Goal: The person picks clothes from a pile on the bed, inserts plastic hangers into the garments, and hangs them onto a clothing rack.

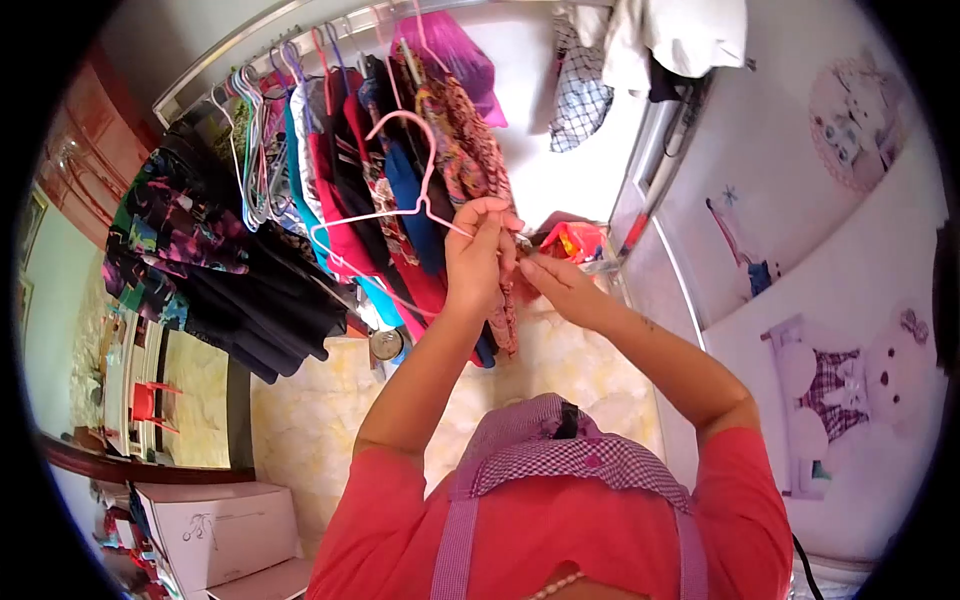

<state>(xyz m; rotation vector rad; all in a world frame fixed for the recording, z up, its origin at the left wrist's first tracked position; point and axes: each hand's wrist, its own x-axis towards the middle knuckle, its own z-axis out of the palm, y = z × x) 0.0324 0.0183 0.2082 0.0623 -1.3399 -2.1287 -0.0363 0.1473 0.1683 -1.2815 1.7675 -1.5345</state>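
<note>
My left hand [478,255] is closed around one end of a pink clothes hanger [428,165], whose hook points up and whose shoulders reach out to the left. Close beside it, my right hand [562,288] has its fingers drawn together; whatever they may pinch is hidden. No garment hangs on the part of the hanger that shows. Just behind my hands is a patterned reddish garment [470,150] on the rack, and I cannot tell whether my fingers touch it.
A metal clothes rack [215,62] carries several garments, bare hangers [255,150] and a purple plastic bag [455,55]. Dark floral clothes [190,220] hang at the left. A white carton [225,530] stands lower left. A red bag [575,243] lies beyond my right hand.
</note>
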